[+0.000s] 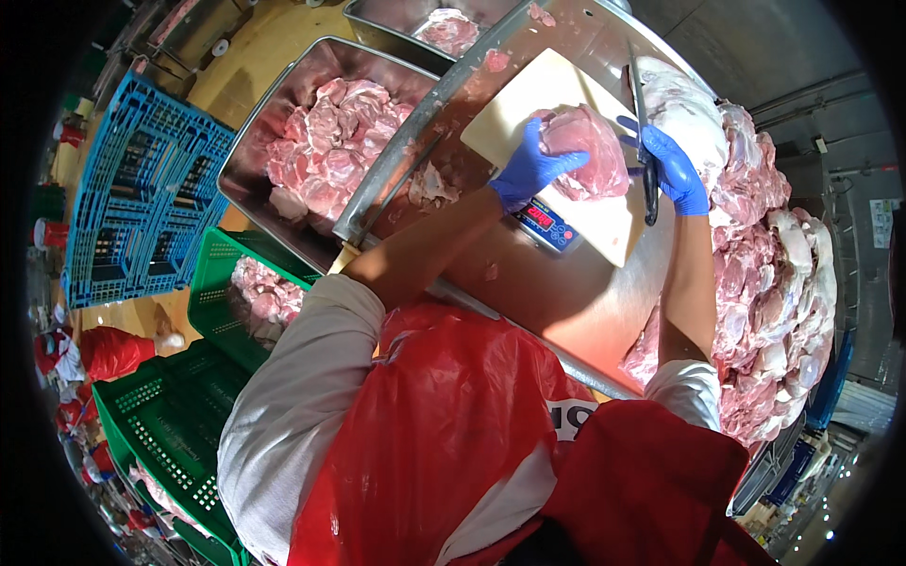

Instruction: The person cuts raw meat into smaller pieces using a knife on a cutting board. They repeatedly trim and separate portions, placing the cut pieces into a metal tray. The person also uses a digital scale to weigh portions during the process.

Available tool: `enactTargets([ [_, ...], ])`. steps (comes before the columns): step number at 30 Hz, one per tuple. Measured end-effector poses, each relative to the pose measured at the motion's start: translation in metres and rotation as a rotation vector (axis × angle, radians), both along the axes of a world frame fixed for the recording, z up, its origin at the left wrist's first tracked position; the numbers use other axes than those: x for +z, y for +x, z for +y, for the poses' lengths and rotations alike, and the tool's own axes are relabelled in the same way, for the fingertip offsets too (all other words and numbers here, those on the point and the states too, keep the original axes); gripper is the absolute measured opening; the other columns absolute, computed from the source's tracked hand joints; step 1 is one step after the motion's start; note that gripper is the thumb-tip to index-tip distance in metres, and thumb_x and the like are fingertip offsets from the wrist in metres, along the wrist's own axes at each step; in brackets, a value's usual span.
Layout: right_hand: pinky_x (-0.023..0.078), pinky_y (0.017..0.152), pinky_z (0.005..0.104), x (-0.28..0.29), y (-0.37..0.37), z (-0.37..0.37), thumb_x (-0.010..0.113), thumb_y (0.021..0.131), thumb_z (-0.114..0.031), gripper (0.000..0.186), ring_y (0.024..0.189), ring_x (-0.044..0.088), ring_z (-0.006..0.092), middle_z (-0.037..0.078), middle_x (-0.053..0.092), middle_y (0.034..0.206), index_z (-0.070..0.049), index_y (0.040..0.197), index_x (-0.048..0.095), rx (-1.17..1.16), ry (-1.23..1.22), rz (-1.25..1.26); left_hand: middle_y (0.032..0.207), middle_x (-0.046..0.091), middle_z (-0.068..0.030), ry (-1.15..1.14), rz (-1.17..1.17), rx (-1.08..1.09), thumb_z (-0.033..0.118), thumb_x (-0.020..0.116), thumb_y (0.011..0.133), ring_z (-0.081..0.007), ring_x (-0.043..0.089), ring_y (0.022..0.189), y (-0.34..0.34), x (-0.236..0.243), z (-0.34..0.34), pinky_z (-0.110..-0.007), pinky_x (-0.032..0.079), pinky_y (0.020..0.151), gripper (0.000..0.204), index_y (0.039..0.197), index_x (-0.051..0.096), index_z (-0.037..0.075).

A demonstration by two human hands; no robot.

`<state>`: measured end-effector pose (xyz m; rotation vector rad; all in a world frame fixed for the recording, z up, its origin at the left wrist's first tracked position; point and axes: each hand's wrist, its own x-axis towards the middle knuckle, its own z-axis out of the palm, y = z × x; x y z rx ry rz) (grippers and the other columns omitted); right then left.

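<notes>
Since the blue pallet [151, 189] and the green crates [170, 429] fill the left of the frame, we'd plan no reach there. Steel bin [396, 80] with meat, upper left of centre: raised rim to clear. Then the steel table's [481, 288] raised lip, thin rod [412, 170] lying just inside it; we'd keep the forearm off both.

Left hand [530, 172], gloved: cupped, part spread, on the left side of the meat piece [596, 151], thumb over its near face. Piece sits on the white board [514, 106], upper right of centre. We judge it fairly heavy, soft, wet, slippery; likely sags, not brittle. We'd take it broad-palmed from sides and underside, no pinching. Blue-faced scale [549, 224] just below it, by the board's edge.

Knife [650, 193] along its right side, blade toward the top of the frame. Right hand [677, 168], gloved, loosely curled round the handle, fingertips reaching to the meat; contact we can't tell. Meat pile [755, 311] crowds the right. Best open room: bare table, below centre of board.
</notes>
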<state>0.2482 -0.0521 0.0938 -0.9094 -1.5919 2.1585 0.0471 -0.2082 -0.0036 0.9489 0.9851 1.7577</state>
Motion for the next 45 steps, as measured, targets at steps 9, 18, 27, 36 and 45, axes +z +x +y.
enactTargets([
  [9,0.055,0.081,0.0288,-0.047,0.012,0.004,0.062,0.099,-0.01,0.027,0.087,0.064,0.0112,0.002,0.067,0.1,-0.001,0.125,0.06,-0.13,-0.074,0.078,0.14,0.044,-0.0142,-0.114,-0.004,0.104,0.018,0.096,0.063,-0.0269,0.043,0.132,0.018,0.016,0.017,-0.04,0.04,0.111,0.112,0.15,0.027,0.005],
  [18,0.047,0.093,0.0263,0.033,-0.102,-0.123,0.056,0.102,-0.016,0.038,0.111,0.054,0.0099,0.004,0.043,0.153,0.003,0.136,0.057,0.227,0.465,-0.242,0.128,0.061,-0.0104,0.102,-0.662,-0.229,0.0,0.07,0.089,-0.0204,0.059,0.117,-0.046,-0.054,-0.057,-0.034,0.052,0.099,0.056,0.14,0.049,0.004],
  [27,0.048,0.092,0.0295,0.054,-0.27,-0.15,0.056,0.104,-0.024,0.047,0.103,0.057,0.013,0.005,0.062,0.118,0.001,0.144,0.05,0.092,0.449,0.003,0.123,0.062,-0.0117,0.001,-0.463,0.159,0.013,0.078,0.082,-0.0207,0.063,0.111,-0.248,0.011,-0.088,-0.034,0.053,0.095,0.071,0.142,0.041,0.002],
  [36,0.054,0.082,0.0331,0.04,-0.183,-0.166,0.052,0.106,-0.03,0.042,0.089,0.065,0.0198,0.013,0.068,0.107,0.006,0.127,0.058,0.021,0.328,-0.103,0.096,0.065,-0.0166,-0.176,0.914,1.237,0.011,0.065,0.08,-0.0334,0.065,0.083,-0.32,-0.077,0.019,-0.041,0.055,0.078,0.029,0.108,0.061,0.003],
  [45,0.046,0.045,0.0276,-0.037,0.141,-0.32,0.047,0.107,-0.03,0.019,0.05,0.053,0.0151,0.005,0.056,0.069,-0.013,0.098,0.051,-1.026,-0.168,-0.237,0.102,0.069,-0.0111,0.445,0.982,-0.1,0.008,0.069,0.082,-0.0306,0.066,0.087,-0.016,0.055,-0.076,-0.042,0.053,0.08,0.024,0.107,0.07,0.009],
])
